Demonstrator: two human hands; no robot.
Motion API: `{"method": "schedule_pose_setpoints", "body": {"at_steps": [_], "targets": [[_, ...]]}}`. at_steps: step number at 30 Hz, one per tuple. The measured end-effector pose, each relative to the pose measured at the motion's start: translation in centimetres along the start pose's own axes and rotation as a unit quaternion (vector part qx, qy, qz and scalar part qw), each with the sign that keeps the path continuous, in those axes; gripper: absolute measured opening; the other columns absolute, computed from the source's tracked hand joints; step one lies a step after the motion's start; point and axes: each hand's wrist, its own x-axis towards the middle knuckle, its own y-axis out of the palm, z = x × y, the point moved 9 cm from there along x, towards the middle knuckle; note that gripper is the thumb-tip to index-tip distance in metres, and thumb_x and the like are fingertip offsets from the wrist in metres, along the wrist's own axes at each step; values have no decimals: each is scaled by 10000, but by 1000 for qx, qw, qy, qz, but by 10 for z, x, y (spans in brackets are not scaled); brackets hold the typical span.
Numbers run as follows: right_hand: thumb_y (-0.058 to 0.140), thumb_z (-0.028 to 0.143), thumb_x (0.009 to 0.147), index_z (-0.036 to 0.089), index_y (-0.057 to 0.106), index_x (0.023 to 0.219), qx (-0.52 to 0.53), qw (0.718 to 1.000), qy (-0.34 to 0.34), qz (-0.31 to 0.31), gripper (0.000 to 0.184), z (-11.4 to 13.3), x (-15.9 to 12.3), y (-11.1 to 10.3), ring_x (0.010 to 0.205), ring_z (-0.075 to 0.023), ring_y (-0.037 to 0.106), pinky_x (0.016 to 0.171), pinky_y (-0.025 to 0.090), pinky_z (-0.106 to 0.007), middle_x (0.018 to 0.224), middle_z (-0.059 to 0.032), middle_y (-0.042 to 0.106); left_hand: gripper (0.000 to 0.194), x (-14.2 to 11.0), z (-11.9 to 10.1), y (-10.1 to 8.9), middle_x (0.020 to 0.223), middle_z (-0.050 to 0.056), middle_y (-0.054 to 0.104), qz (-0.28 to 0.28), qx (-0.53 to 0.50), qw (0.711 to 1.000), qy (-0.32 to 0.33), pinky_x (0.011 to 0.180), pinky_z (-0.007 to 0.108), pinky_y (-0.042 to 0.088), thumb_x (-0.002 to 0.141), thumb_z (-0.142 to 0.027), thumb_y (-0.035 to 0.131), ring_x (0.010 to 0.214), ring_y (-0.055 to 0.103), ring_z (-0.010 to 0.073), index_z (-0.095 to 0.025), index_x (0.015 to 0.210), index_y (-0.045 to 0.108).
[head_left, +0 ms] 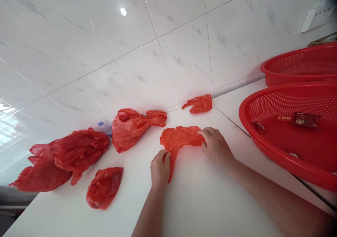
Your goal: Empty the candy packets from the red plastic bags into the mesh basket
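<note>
Hands (160, 168) pinching red bag (179, 137), white table (200, 195)

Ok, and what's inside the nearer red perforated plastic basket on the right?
The nearer red perforated plastic basket holds a shiny dark red packet, a smaller red wrapper and a small whitish piece. Its near rim covers some floor; what lies there can't be seen.

Near tabletop (195, 202) lies free, red basket (244, 114) blocking right

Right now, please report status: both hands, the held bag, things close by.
Left hand, right hand: grip on one red bag. Bag crumpled, spread between them. Nearby: another bag beyond, by the wall; red basket to the right.
</note>
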Motion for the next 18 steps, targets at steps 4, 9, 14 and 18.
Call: {"method": "schedule_pose_setpoints", "body": {"at_steps": [4,9,14,18], "targets": [[436,21,779,160,574,979,33,996,-61,-51,280,42,-9,-19,875,-210,520,737,450,-337,934,-85,564,260,-7,-1,4,618,-35,481,5,-99,994,-51,508,216,339,838,-437,475,554,393,109,-211,740,558],[417,38,818,172,575,894,137,981,-133,-14,221,86,-29,-14,770,-168,526,672,462,-298,832,-60,565,229,-11,-12,13,665,-27,531,23,-209,976,-51,557,212,369,812,-414,547,602,437,106,-194,768,592],[409,64,826,201,551,946,212,967,-121,72,231,84,-30,7,802,-174,550,705,478,-315,863,-48,598,211,-18,-29,33,826,14,635,132,-432,891,-53,686,241,437,832,-389,556,729,561,128,-188,868,611],[392,161,869,228,539,925,205,973,-65,87,171,64,-16,2,773,-177,556,693,467,-320,840,-28,601,216,-26,-36,45,871,32,651,191,-546,810,-100,688,260,466,838,-394,553,736,604,139,-194,907,599]]}}
